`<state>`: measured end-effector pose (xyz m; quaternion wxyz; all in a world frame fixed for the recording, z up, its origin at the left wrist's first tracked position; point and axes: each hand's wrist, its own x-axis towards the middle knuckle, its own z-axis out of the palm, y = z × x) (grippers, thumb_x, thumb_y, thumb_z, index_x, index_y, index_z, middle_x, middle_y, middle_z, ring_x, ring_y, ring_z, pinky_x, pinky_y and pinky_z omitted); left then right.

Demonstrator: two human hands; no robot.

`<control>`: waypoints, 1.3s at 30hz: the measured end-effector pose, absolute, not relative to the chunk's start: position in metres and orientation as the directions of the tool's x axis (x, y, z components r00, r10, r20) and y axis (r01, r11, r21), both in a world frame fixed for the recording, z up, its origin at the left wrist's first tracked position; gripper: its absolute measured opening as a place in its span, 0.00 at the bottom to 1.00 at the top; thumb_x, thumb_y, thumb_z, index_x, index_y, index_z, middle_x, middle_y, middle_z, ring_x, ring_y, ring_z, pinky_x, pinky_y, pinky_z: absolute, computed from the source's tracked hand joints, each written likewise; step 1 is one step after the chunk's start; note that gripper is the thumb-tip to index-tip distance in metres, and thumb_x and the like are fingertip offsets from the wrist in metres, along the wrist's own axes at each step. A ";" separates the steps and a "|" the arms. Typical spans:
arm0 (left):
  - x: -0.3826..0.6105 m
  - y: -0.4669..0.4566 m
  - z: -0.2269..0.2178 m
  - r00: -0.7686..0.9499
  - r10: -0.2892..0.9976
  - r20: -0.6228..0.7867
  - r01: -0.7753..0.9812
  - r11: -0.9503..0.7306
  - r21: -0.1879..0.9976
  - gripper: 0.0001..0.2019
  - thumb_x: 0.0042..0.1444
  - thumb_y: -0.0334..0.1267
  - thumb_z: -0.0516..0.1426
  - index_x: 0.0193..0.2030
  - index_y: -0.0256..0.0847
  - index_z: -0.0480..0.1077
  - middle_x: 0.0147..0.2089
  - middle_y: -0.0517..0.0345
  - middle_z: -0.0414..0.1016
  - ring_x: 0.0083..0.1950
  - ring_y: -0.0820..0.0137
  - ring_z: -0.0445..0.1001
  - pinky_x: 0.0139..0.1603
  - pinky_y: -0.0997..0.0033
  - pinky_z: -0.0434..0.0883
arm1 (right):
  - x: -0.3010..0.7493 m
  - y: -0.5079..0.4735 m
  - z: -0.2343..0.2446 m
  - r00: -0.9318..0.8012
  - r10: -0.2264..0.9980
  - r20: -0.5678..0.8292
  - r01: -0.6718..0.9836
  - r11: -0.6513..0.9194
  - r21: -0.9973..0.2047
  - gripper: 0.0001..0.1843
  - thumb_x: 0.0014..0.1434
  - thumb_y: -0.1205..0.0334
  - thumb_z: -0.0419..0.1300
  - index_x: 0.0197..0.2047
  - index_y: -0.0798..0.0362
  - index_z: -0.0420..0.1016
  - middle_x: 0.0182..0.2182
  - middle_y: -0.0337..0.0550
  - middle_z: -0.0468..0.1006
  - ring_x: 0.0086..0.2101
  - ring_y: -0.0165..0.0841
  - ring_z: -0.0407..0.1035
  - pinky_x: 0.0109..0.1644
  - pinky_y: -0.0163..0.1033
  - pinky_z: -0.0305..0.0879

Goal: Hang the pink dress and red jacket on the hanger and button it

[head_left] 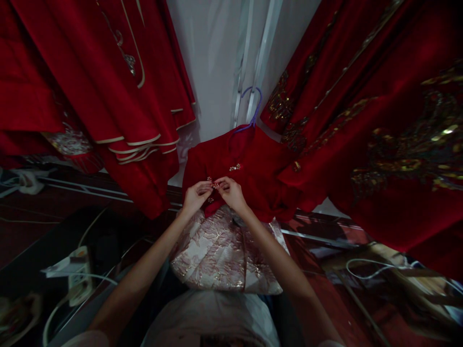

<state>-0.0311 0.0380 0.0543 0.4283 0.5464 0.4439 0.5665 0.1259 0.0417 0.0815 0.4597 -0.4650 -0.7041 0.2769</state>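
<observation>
A red garment (pixel 249 164) hangs in front of me on a purple hanger (pixel 253 108). Its lower part is pale pink and gold brocade (pixel 217 255). My left hand (pixel 195 195) and my right hand (pixel 231 192) meet at the garment's front, fingers pinched on a small jewelled clasp (pixel 214 183). A second jewelled clasp (pixel 235 167) sits a little higher and to the right, untouched.
Red robes with gold trim (pixel 119 111) hang at the left; red robes with gold embroidery (pixel 390 140) hang at the right. A white wall (pixel 213 62) stands behind. A white power strip (pixel 79 274) with cables lies low left. White cable (pixel 376 270) lies at the right.
</observation>
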 end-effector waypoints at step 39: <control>-0.042 0.044 0.062 -0.043 0.919 0.392 0.272 -0.367 0.890 0.10 0.47 0.40 0.62 0.36 0.37 0.78 0.35 0.52 0.81 0.34 0.66 0.79 0.41 0.64 0.77 | 0.114 0.042 0.081 -0.047 0.880 0.473 0.420 0.447 -0.790 0.06 0.57 0.64 0.58 0.37 0.53 0.75 0.32 0.40 0.75 0.31 0.27 0.70 0.39 0.32 0.69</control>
